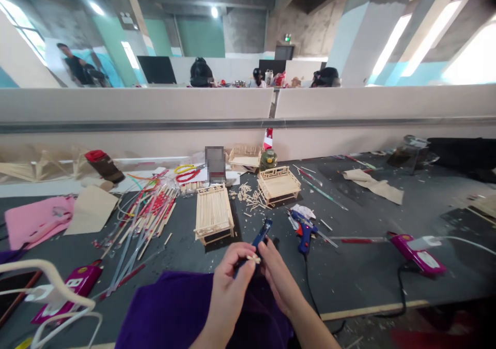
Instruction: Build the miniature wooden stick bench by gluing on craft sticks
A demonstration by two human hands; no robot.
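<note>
My left hand (233,272) is closed, its thumb and fingers pinching several short pale wooden stick pieces (253,259). Right beside it, my right hand (279,276) closes around a long dark blue hand tool (264,231) that points away from me; its exact kind is unclear. The lower part of this tool is hidden behind my hands. Beyond them stand a small bench-like model made of sticks (214,212) and a second stick model with low railings (279,184). Between these two models lies a scatter of short cut sticks (250,196).
A blue glue gun (305,235) with a black cord lies to the right. Bundled sticks (157,209), red and yellow scissors (188,173) and a pink cloth pouch (39,219) are leftward. Magenta power strips (418,256) sit at both sides. Purple cloth (166,307) covers the front edge.
</note>
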